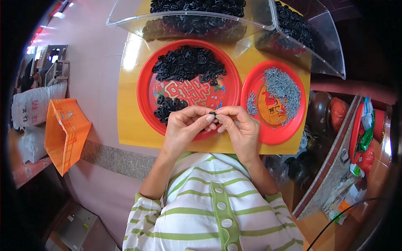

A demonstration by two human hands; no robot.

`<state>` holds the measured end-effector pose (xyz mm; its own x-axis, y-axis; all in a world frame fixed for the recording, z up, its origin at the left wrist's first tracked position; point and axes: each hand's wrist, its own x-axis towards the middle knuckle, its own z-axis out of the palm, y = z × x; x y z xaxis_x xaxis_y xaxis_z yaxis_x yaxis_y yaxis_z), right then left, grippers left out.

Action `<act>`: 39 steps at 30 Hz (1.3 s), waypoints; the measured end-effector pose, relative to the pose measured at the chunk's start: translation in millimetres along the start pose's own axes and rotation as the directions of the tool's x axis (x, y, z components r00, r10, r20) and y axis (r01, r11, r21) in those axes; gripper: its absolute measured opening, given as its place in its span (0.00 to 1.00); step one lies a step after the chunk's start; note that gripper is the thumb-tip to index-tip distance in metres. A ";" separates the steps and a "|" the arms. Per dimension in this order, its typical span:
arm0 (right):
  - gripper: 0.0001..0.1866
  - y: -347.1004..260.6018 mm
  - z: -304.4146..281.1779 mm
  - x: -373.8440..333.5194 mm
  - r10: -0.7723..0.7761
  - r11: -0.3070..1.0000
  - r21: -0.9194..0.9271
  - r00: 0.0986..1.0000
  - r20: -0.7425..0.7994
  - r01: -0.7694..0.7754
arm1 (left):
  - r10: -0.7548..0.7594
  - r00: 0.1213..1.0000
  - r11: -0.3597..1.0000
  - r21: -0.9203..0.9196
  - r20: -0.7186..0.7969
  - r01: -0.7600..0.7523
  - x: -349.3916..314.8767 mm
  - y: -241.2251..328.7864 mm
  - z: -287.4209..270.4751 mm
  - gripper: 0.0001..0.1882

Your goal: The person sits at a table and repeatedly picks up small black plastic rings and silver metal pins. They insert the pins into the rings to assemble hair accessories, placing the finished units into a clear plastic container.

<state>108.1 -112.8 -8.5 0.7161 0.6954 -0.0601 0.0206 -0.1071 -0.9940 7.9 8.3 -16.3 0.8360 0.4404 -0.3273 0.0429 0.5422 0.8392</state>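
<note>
Fingertips of my left hand (190, 122) and my right hand (238, 125) meet over the near right rim of a large red tray (144, 90). Between them they pinch a small black plastic part (213, 113), mostly covered by the fingers. In that tray lie a big heap of black plastic parts (184, 62) at the far side and a smaller pile of black parts (168, 108) beside my left hand. To the right, a smaller red tray (274, 136) holds grey metal screws (284, 92), with a little cluster of screws (251, 103) apart at its left.
Two clear plastic bins (188, 19) (324, 50) full of black parts stand behind the trays on the yellow table (127, 121). An orange crate (67, 134) and a white sack (39, 102) are on the left. Bags and jars crowd the right side.
</note>
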 end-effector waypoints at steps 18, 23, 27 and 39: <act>0.07 0.3 12.2 43.5 -0.213 0.661 -0.594 0.874 0.437 0.458 | 0.158 0.930 0.986 -0.001 -0.331 -0.168 -18.3 19.5 -50.4 0.07; 0.08 0.1 21.1 46.3 -0.167 0.632 -0.635 0.877 0.450 0.445 | 0.140 0.935 0.990 0.023 -0.326 -0.140 -20.6 19.6 -44.0 0.06; 0.08 -1.9 21.7 45.5 -0.193 0.630 -0.634 0.881 0.433 0.449 | 0.136 0.940 0.990 -0.005 -0.312 -0.144 -19.1 17.5 -43.3 0.06; 0.08 14.6 10.8 58.8 -0.316 0.547 -0.667 0.863 0.395 0.506 | 0.112 0.960 0.990 -0.059 -0.257 -0.131 -10.8 13.6 -31.4 0.06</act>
<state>143.0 -65.8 -27.5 0.3357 0.9143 0.2267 0.8391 -0.1809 -0.5130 -17.7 33.4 -14.9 0.6665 0.6674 -0.3322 -0.0995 0.5213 0.8476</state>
